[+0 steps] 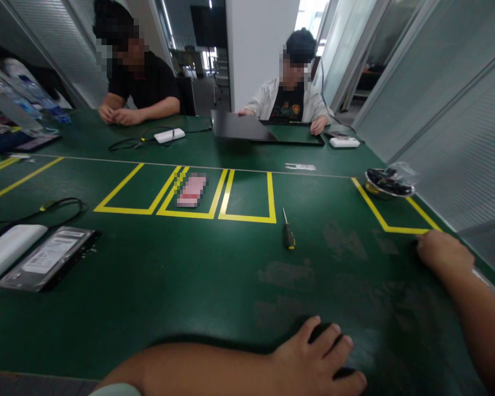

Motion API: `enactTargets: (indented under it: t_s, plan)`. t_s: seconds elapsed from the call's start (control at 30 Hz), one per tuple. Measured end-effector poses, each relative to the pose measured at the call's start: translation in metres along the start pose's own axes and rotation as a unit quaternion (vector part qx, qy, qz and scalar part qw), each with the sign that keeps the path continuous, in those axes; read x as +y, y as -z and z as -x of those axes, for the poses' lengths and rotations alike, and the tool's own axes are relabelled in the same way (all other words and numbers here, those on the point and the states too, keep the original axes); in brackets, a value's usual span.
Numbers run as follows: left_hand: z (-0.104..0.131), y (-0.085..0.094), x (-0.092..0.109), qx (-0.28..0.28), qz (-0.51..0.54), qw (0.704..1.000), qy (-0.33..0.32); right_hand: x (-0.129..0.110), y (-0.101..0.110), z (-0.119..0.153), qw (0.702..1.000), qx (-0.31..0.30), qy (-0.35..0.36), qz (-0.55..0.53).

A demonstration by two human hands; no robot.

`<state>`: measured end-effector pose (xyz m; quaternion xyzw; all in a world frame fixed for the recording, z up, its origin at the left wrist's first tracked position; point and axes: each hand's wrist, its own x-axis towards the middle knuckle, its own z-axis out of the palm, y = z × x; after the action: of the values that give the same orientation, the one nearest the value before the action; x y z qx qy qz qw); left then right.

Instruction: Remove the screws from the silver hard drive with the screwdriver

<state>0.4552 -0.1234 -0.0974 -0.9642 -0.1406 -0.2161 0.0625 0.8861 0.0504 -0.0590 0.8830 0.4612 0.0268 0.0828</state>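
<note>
My left hand (319, 357) lies on the green table at the bottom, fingers spread and holding nothing. Over at the right edge, my right hand (445, 253) rests with its fingers curled in, close to the front corner of a yellow tape outline. Whatever those fingers might hold is hidden. Between and beyond my hands lies a screwdriver (288, 235) with a black and yellow handle, its shaft pointing away from me. A bowl (390, 187) of dark items with a clear plastic bag stands past my right hand.
On the left are a hard drive (51, 257), a white box-shaped device (14, 250) and a black cable (72, 206). A blurred pink object (192, 191) lies within yellow tape. Across the table sit two people, one handling a dark flat panel (239, 126); another person is far left.
</note>
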Motion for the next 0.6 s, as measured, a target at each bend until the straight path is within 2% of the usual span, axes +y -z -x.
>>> enactTargets:
  t_s: [0.27,0.37,0.6]
  plan:
    - [0.0,-0.002,-0.001,0.008,-0.014,1.0,-0.006,0.02,0.008,-0.01,0.991,-0.045,0.114,0.052]
    - [0.001,-0.005,0.0,0.019,-0.02,1.0,-0.004,0.021,0.01,-0.012,0.989,-0.045,0.129,0.059]
    - [0.001,-0.005,0.0,0.004,-0.023,1.0,-0.012,0.014,0.004,0.001,0.987,-0.007,0.148,0.057]
